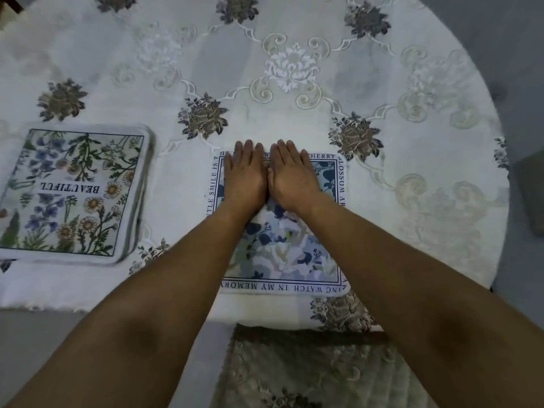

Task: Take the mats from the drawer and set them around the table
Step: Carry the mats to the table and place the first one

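A square mat with blue flowers and a border of printed words [290, 254] lies flat on the round table [382, 69], near its front edge. My left hand [245, 175] and my right hand [291, 176] lie side by side, palms down and fingers straight, pressing on the far half of this mat. To the left a stack of mats [70, 192] rests on the table; its top mat shows wildflowers and the word BEAUTIFUL. How many mats the stack holds I cannot tell.
An embroidered white tablecloth [206, 69] with grey-brown roses covers the table. A chair with a plush patterned seat cover [309, 372] is tucked in below me. Grey floor [524, 69] shows past the table's right edge.
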Action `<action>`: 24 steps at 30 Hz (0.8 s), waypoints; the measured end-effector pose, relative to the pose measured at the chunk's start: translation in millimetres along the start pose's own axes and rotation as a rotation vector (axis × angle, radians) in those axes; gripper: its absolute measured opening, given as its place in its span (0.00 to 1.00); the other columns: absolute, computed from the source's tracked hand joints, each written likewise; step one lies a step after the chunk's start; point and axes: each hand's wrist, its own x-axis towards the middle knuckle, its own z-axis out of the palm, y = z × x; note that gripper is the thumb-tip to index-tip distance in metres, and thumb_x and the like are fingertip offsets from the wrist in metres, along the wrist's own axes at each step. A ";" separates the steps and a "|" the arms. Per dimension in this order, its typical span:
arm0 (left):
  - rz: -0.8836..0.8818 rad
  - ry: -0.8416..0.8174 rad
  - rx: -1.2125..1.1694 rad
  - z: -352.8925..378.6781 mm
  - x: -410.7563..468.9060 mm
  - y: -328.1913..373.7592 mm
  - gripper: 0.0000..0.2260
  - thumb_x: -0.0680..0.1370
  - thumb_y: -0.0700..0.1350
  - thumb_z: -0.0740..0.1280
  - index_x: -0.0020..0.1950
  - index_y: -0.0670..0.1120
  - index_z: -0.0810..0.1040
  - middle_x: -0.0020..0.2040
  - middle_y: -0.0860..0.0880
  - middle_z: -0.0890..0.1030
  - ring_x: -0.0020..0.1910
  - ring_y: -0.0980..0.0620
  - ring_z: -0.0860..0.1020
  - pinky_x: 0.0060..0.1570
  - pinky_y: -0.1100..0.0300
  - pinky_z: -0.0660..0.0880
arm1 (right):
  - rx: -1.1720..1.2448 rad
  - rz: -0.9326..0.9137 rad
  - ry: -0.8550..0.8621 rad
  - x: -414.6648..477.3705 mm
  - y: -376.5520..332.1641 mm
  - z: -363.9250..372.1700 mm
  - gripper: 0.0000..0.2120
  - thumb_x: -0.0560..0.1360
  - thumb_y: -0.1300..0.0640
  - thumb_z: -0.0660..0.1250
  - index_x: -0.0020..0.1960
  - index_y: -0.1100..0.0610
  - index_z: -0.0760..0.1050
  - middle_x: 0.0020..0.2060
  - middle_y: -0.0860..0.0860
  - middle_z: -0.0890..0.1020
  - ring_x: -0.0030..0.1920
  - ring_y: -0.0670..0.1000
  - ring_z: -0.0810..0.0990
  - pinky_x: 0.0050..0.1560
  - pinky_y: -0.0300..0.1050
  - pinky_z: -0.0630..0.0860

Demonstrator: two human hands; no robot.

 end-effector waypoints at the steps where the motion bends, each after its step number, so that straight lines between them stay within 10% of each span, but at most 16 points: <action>1: 0.033 0.011 0.023 1.8 1.6 -3.2 0.23 0.83 0.48 0.51 0.77 0.41 0.60 0.78 0.39 0.61 0.78 0.40 0.55 0.75 0.40 0.52 | -0.013 -0.013 0.004 2.2 3.6 1.3 0.28 0.83 0.49 0.44 0.79 0.61 0.49 0.79 0.57 0.53 0.79 0.56 0.47 0.77 0.57 0.45; 24: -0.032 -0.118 0.021 -1.9 -187.5 -53.7 0.34 0.82 0.61 0.46 0.79 0.37 0.48 0.79 0.34 0.51 0.78 0.37 0.48 0.77 0.43 0.48 | 0.063 0.146 0.037 -196.6 20.7 34.0 0.33 0.80 0.49 0.50 0.78 0.66 0.49 0.78 0.63 0.51 0.78 0.60 0.46 0.77 0.58 0.47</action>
